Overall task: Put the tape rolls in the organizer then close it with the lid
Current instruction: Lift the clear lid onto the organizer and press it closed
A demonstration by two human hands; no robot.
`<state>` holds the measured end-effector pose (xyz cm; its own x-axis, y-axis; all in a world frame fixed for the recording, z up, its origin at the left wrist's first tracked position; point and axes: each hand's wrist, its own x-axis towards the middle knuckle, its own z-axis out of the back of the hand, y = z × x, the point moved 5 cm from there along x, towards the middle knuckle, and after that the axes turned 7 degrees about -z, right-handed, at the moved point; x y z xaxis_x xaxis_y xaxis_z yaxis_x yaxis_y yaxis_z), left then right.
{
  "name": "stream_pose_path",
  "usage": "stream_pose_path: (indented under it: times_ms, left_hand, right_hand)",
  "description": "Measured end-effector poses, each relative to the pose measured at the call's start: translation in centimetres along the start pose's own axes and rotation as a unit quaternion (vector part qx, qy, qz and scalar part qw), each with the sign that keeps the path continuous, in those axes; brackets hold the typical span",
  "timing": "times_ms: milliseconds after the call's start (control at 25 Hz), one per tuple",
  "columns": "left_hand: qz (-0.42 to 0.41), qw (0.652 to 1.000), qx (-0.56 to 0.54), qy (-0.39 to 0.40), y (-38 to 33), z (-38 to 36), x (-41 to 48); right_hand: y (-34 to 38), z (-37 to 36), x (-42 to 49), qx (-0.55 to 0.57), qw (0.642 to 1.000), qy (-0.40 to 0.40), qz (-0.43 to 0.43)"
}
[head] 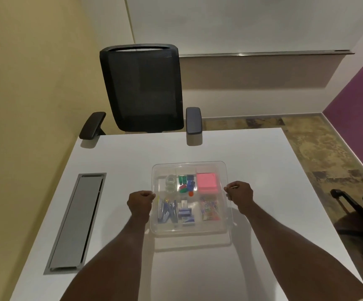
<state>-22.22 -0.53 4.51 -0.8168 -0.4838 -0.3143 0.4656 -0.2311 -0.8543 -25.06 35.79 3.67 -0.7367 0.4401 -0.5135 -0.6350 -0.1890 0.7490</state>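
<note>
A clear plastic lid (189,165) hangs over a clear compartment organizer (192,241) on the white table. My left hand (140,203) grips the lid's left edge and my right hand (240,195) grips its right edge. Through the lid I see clear tape rolls (171,183) lying in the back-left compartment. Beside them are coloured clips (186,184), a pink pad of sticky notes (206,183), blue staplers (176,211) and coloured paper clips (209,210). The lid looks slightly raised above the organizer, whose front edge shows below it.
The white table (197,268) has a grey cable hatch (75,222) on the left. A black mesh office chair (143,88) stands at the far edge. Part of another black chair (358,205) is at the right, beyond the table's side.
</note>
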Motion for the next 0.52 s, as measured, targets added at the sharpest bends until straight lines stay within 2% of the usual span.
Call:
stream_pose_path:
  times_ms: [160,520]
  left_hand:
    - [0.001,0.999,0.039,-0.013,0.4,-1.4,1.5]
    - [0.021,0.993,0.110,-0.032,1.2,-3.4,3.8]
  right_hand:
    - [0.1,-1.6,1.8,-0.045,0.998,-0.034,-0.012]
    - [0.4,-4.2,4.3,-0.125,0.990,-0.050,-0.043]
